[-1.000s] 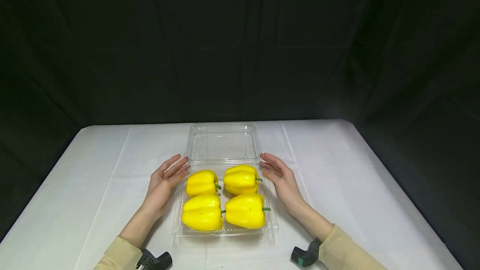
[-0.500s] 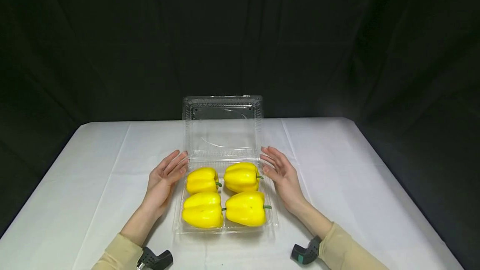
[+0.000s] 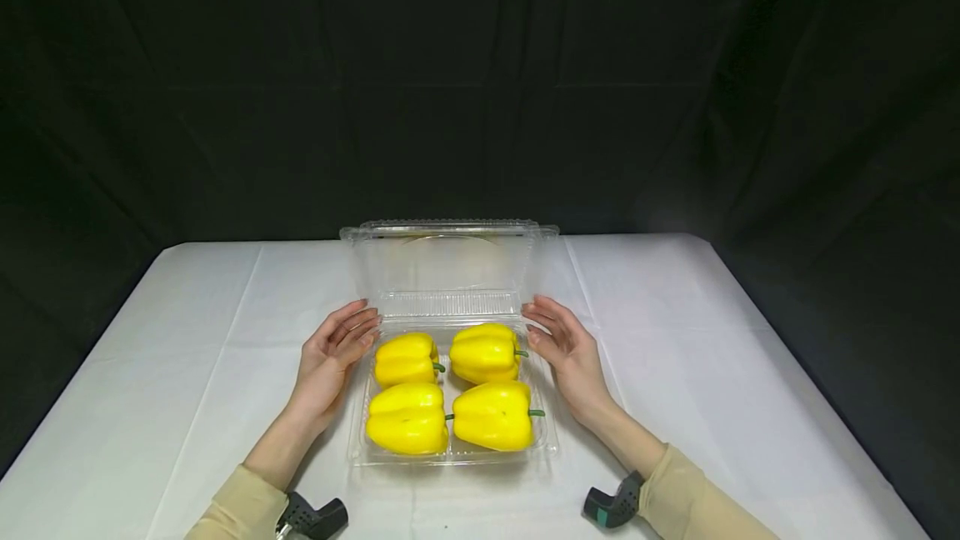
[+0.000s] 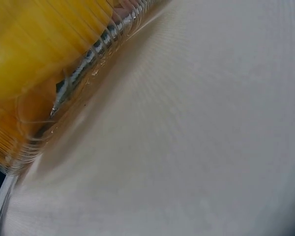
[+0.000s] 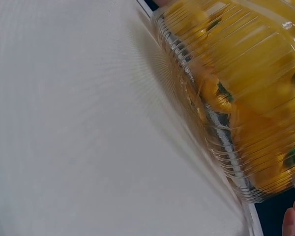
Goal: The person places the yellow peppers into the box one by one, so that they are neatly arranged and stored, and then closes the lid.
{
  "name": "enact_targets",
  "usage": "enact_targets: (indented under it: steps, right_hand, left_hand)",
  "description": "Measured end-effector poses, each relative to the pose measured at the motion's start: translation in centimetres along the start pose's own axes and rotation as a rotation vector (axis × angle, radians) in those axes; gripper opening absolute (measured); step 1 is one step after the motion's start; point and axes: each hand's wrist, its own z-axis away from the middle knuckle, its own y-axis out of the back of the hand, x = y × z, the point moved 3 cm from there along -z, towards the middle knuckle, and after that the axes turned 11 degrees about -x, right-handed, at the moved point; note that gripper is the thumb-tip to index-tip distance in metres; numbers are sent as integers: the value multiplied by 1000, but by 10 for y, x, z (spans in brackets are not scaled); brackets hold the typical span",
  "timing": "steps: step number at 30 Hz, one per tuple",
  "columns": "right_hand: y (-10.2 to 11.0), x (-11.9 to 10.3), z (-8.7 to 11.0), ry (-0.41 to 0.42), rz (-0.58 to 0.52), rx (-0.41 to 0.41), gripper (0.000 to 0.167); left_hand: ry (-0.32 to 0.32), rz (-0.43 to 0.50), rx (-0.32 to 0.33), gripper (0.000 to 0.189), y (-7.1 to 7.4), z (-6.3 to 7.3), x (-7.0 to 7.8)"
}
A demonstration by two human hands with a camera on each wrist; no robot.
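In the head view, several yellow bell peppers (image 3: 492, 415) lie in the base of a clear plastic clamshell container (image 3: 405, 464). Its lid (image 3: 450, 303) stands raised at the back hinge and leans towards me over the peppers. My left hand (image 3: 324, 369) is at the left end of the hinge, fingers extended and slightly bent. At the right end, my right hand (image 3: 576, 365) mirrors it. Fingertips of both sit right beside the hinge corners; whether they touch is unclear. The wrist views show the ribbed container walls (image 4: 96, 59) from each side, with right-hand fingers (image 5: 289, 223) at a corner.
A white cloth (image 3: 150, 390) covers the table. Black curtain (image 3: 465, 90) hangs behind the table and at its sides. Dark wrist devices (image 3: 615, 507) are worn below both hands.
The lid has swung up from lying back on the table, past upright, and now tilts towards me. Both hands have hardly moved; the peppers lie as before.
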Motion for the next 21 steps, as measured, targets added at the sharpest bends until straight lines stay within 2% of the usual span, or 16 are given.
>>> enact_targets:
  steps: [8, 12, 16, 21]
  right_hand:
    - [1, 0, 3, -1, 20, 20, 42]
    - [2, 0, 5, -72, 89, 70, 36]
    - [4, 0, 7, -134, 154, 125, 36]
    - [5, 2, 8, -97, 153, 127, 34]
  left_hand:
    - [11, -6, 7, 40, 0, 1, -2]
    - [40, -35, 47, 29, 0, 2, -3]
    - [43, -45, 104, 23, 0, 2, -4]
    - [25, -59, 120, 28, 0, 2, -3]
